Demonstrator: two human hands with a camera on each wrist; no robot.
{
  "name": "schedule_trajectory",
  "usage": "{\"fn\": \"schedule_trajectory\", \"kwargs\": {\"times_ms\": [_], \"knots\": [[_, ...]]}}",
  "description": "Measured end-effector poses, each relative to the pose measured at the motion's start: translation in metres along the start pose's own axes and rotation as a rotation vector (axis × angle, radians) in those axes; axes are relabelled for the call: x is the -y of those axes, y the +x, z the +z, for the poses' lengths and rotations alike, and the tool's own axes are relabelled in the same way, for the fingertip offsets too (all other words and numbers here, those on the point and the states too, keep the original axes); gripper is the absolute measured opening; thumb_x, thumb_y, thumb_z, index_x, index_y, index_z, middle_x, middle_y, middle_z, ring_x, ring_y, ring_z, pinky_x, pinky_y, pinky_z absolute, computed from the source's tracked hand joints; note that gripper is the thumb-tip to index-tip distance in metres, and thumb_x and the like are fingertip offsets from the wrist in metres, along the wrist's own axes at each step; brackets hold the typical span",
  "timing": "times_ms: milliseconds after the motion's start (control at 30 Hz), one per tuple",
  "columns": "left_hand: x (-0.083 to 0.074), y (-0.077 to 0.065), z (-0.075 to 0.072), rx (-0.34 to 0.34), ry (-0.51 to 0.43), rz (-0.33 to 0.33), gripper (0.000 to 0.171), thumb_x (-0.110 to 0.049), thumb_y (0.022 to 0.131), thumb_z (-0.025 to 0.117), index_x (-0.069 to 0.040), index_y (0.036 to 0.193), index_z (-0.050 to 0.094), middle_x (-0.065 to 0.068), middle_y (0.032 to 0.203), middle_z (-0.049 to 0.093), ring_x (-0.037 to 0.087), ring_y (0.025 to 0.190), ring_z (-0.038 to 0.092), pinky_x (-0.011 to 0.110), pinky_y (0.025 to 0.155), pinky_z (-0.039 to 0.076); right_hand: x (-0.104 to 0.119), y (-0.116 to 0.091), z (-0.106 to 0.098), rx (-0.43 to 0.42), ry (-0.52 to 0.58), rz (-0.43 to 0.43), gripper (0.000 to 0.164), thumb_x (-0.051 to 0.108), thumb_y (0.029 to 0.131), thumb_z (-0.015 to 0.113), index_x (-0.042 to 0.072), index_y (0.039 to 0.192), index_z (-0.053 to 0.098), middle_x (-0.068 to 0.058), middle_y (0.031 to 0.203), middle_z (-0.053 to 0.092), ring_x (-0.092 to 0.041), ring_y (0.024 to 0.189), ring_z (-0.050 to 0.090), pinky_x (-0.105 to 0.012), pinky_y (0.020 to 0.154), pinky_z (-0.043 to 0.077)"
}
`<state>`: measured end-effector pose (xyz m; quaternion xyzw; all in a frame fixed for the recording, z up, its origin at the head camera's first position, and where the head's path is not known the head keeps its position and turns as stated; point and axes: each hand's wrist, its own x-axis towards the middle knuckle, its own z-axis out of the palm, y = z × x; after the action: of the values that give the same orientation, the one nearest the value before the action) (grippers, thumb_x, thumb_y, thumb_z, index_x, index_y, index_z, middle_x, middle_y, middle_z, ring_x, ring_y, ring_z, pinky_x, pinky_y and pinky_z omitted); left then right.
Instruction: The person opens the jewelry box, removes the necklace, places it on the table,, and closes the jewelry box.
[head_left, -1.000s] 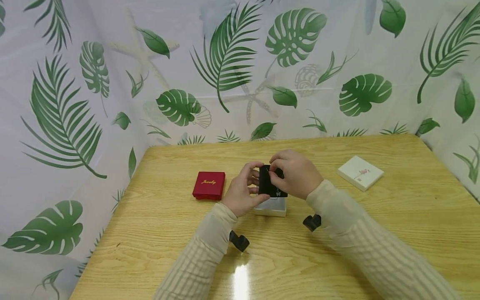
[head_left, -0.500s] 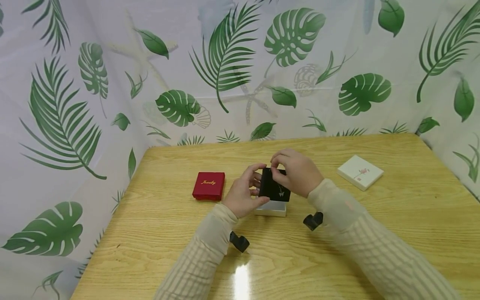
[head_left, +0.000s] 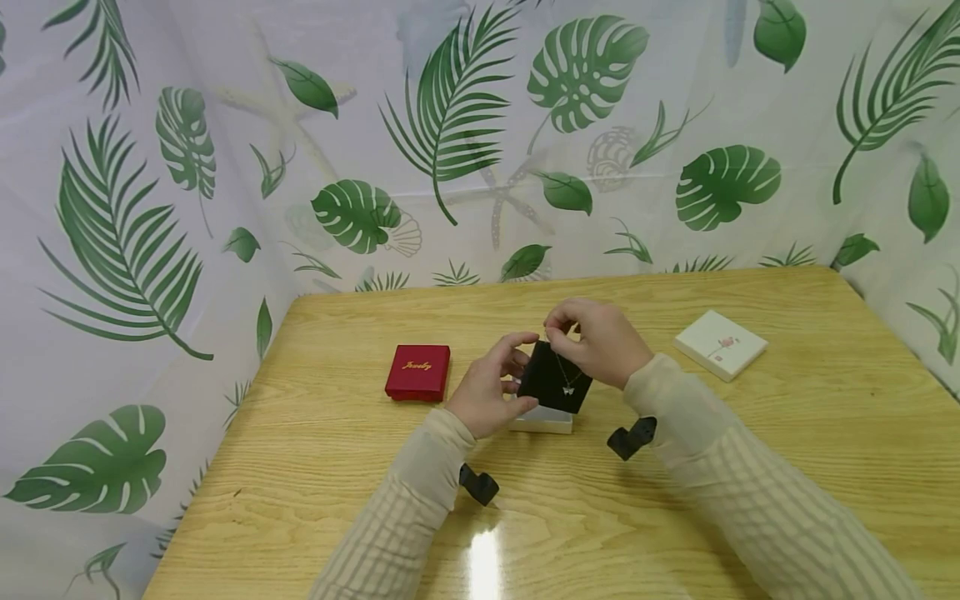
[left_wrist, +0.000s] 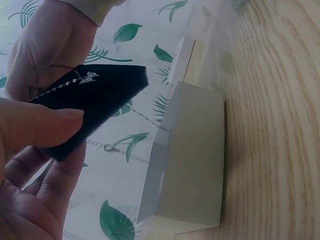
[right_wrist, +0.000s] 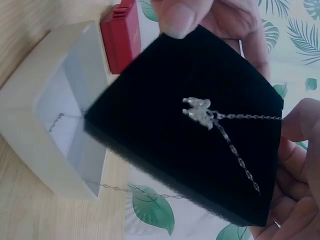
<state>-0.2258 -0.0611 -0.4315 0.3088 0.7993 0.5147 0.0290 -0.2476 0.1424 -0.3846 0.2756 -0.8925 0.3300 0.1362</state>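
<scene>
My left hand holds a black foam jewelry pad by its left side, thumb in front and fingers behind. Across its face runs a silver necklace with a small butterfly pendant. At the pad's upper edge my right hand pinches the chain between thumb and fingertip. Part of the chain hangs behind the pad and dips into an open white box, which stands on the table just below. In the head view the tilted pad hides much of this box.
A red box with gold "Jewelry" lettering sits left of the hands. At the right lies a square white lid with a pink flower print. Leaf-patterned cloth stands behind the wooden table.
The pad has tilted, its right side swinging lower and its face showing more. My right hand has drawn slightly up and right from its face to the upper edge, uncovering more necklace.
</scene>
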Motion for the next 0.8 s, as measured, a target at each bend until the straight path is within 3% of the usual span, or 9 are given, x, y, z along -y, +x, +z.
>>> {"fn": "schedule_trajectory", "kwargs": {"times_ms": [433,600,800], "knots": [[-0.0014,-0.0007,-0.0004,0.004,-0.023,-0.009,0.078,0.009,0.077,0.075,-0.010,0.142,0.038,0.007,0.107,0.059,0.016,0.094,0.061,0.025,0.076,0.053,-0.0028,-0.0005,-0.0023,0.008,0.064,0.077,0.010,0.012,0.094,0.058,0.011,0.086,0.064,0.001,0.074,0.061,-0.015,0.062,0.053,-0.032,0.059,0.046],[-0.0009,-0.0005,-0.0002,0.004,-0.021,0.001,0.077,0.009,0.077,0.075,-0.011,0.142,0.039,0.007,0.107,0.059,0.016,0.094,0.060,0.025,0.076,0.053,-0.0028,-0.0019,-0.0027,0.002,0.114,0.056,0.002,0.007,0.092,0.058,0.009,0.090,0.058,0.000,0.076,0.061,-0.013,0.063,0.054,-0.031,0.059,0.048],[-0.0020,-0.0008,-0.0003,0.003,-0.045,0.000,0.078,0.010,0.076,0.076,-0.010,0.142,0.038,0.008,0.106,0.058,0.017,0.092,0.060,0.025,0.076,0.053,-0.0048,-0.0022,-0.0014,0.004,0.143,0.002,0.009,0.003,0.093,0.056,0.011,0.090,0.060,0.001,0.077,0.061,-0.014,0.064,0.055,-0.031,0.061,0.048]]}}
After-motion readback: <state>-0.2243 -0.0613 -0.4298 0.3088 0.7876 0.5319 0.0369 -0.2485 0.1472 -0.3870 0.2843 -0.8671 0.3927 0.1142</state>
